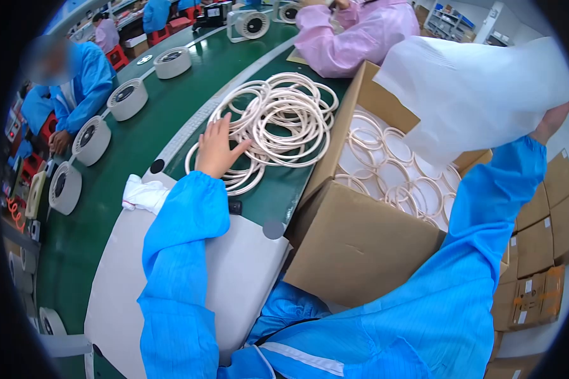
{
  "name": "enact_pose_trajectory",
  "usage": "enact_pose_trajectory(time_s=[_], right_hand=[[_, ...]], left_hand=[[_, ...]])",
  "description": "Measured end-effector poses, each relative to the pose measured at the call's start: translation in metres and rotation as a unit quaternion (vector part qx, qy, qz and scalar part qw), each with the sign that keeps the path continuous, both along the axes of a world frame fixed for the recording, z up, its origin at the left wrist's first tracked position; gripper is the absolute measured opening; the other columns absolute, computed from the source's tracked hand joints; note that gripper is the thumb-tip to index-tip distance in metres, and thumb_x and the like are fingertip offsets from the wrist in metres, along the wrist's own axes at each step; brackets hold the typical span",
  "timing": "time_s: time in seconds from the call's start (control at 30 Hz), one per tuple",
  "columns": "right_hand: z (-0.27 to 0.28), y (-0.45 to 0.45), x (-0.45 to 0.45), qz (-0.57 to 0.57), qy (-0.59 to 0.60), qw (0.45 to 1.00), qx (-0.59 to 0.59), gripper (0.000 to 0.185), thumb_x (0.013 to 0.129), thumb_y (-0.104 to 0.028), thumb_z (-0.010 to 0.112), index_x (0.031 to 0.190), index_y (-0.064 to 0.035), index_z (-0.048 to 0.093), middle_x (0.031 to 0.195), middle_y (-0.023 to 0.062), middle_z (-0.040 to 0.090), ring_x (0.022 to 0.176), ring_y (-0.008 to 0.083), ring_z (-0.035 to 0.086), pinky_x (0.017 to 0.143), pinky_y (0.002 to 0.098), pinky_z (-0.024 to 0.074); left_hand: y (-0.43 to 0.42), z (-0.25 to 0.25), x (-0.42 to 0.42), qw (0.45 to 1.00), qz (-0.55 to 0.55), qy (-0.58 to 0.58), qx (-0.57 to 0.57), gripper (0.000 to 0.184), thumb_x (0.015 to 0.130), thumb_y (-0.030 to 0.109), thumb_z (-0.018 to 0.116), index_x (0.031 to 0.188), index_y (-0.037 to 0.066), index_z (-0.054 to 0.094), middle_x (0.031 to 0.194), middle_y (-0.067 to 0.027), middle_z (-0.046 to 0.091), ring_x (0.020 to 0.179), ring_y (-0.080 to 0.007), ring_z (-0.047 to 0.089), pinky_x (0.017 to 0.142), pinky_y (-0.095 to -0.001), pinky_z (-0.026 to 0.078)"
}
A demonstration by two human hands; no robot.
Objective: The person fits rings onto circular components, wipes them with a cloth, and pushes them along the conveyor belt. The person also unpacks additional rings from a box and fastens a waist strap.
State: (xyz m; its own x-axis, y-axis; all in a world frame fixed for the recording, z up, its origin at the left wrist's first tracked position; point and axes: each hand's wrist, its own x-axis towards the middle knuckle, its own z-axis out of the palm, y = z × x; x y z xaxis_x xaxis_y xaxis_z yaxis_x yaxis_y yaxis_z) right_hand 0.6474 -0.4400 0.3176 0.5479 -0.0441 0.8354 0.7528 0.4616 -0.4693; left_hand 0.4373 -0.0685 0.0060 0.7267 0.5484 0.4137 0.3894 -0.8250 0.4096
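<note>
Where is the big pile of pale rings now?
In the head view, the pile lies on the green table, just left of the open cardboard box, with the left hand on it.

White fan units on a green table, a pink-sleeved co-worker, stacked cartons

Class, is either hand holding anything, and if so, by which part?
The right hand holds the white sheet near its right edge. The left hand is open over the pile of rings.
</note>
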Motion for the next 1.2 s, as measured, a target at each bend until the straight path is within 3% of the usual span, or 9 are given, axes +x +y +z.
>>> enact_pose_trajectory(time_s=[0.23,0.37,0.5,0.6,0.73,0.87,1.0,1.07,1.2], right_hand=[[-0.016,0.056,-0.043,0.294,-0.077,0.94,-0.156,0.034,0.083,-0.024,0.04,0.108,-0.0035,0.049,0.1,0.0086,0.055,0.087,0.0209,0.053,0.074,0.0301,0.0452],[-0.04,0.12,-0.106,0.464,-0.103,0.839,-0.264,0.03,0.08,-0.016,0.045,0.106,-0.0027,0.048,0.097,0.0073,0.053,0.082,0.0167,0.051,0.07,0.0255,0.0425],[-0.058,0.169,-0.192,0.595,-0.169,0.7,-0.357,0.028,0.076,-0.007,0.05,0.104,-0.0018,0.047,0.093,0.006,0.052,0.076,0.0125,0.049,0.066,0.0209,0.0398],[-0.076,0.186,-0.22,0.619,-0.247,0.639,-0.385,0.029,0.074,-0.001,0.054,0.102,-0.0011,0.047,0.091,0.005,0.05,0.072,0.0093,0.047,0.063,0.0174,0.0378],[-0.088,0.206,-0.266,0.398,-0.395,0.785,-0.265,0.045,0.069,-0.001,0.06,0.112,-0.0013,0.045,0.103,0.0083,0.051,0.083,0.0112,0.05,0.068,0.0198,0.0393],[-0.105,0.212,-0.314,0.4,-0.497,0.684,-0.355,0.066,0.065,-0.005,0.065,0.125,-0.0057,0.038,0.123,0.0128,0.041,0.103,0.0197,0.046,0.081,0.0272,0.0395],[-0.156,0.228,-0.368,0.62,-0.295,0.496,-0.531,0.062,0.072,-0.004,0.059,0.128,-0.0113,0.032,0.11,0.0147,0.049,0.1,0.0266,0.048,0.078,0.0284,0.0419],[-0.164,0.238,-0.389,0.749,-0.122,0.281,-0.587,0.061,0.075,-0.006,0.057,0.129,-0.0077,0.029,0.112,0.0123,0.049,0.101,0.0218,0.048,0.079,0.0274,0.0416],[-0.169,0.215,-0.428,0.773,-0.001,0.019,-0.634,0.063,0.076,-0.008,0.057,0.13,-0.0033,0.024,0.119,0.0119,0.044,0.106,0.0183,0.045,0.084,0.0287,0.0388]], left_hand=[[-0.019,0.02,-0.001,0.995,0.047,-0.045,0.072,0.084,0.067,0.042,0.066,0.127,0.0,0.027,0.126,-0.0223,0.033,0.118,-0.036,0.031,0.096,-0.0397,0.027],[-0.09,0.088,-0.023,0.858,-0.3,-0.393,-0.137,0.106,0.051,0.045,0.078,0.128,-0.002,0.023,0.135,-0.0193,0.018,0.124,-0.0315,0.021,0.102,-0.0372,0.019],[-0.152,0.141,-0.077,0.753,-0.494,-0.323,-0.29,0.081,0.06,0.036,0.07,0.121,-0.002,0.032,0.126,-0.0177,0.029,0.115,-0.0288,0.031,0.095,-0.0361,0.026],[-0.143,0.153,-0.129,0.78,-0.445,-0.27,-0.347,0.063,0.067,0.029,0.064,0.116,-0.001,0.038,0.12,-0.0165,0.036,0.108,-0.0267,0.038,0.089,-0.0353,0.032],[-0.118,0.159,-0.242,0.836,-0.254,-0.302,-0.382,0.04,0.076,0.019,0.057,0.109,-0.001,0.047,0.111,-0.0149,0.047,0.099,-0.024,0.048,0.082,-0.0342,0.04],[-0.151,0.139,-0.339,0.83,-0.004,-0.414,-0.373,0.024,0.082,0.012,0.052,0.103,-0.001,0.054,0.104,-0.0138,0.055,0.092,-0.0225,0.055,0.079,-0.0345,0.045],[-0.206,0.104,-0.345,0.961,0.137,-0.228,0.076,0.03,0.076,0.011,0.061,0.103,-0.001,0.056,0.105,-0.0185,0.053,0.095,-0.0274,0.054,0.087,-0.0374,0.04],[-0.232,0.11,-0.344,0.935,0.158,-0.1,0.302,0.034,0.073,0.011,0.064,0.105,0.001,0.055,0.106,-0.0202,0.052,0.096,-0.029,0.053,0.087,-0.0373,0.039],[-0.284,0.086,-0.365,0.888,0.31,-0.295,-0.171,0.034,0.072,0.012,0.065,0.106,0.007,0.057,0.107,-0.018,0.051,0.095,-0.0294,0.053,0.089,-0.0357,0.038]])
